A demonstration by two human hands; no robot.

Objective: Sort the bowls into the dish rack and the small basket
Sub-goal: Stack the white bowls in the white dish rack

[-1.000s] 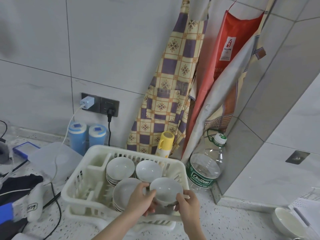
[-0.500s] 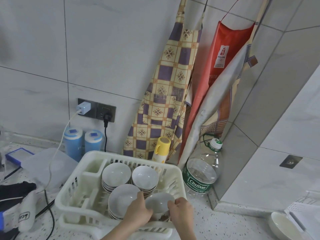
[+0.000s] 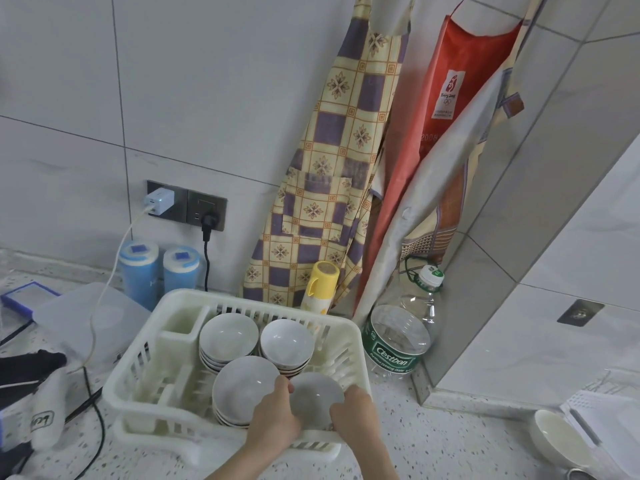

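Nearest the camera, both hands reach over the front wall of the white slatted dish rack. The left hand and the right hand grip opposite edges of a small grey-white bowl, fingers curled on its rim. That bowl sits upright in the rack's front right corner, round, plain and glossy inside. Just left of it in the rack is a stack of similar bowls; behind those stand two more stacks. Well right of the rack, another white bowl rests on the speckled counter. Behind the rack, a yellow-capped bottle stands against the tiled wall.
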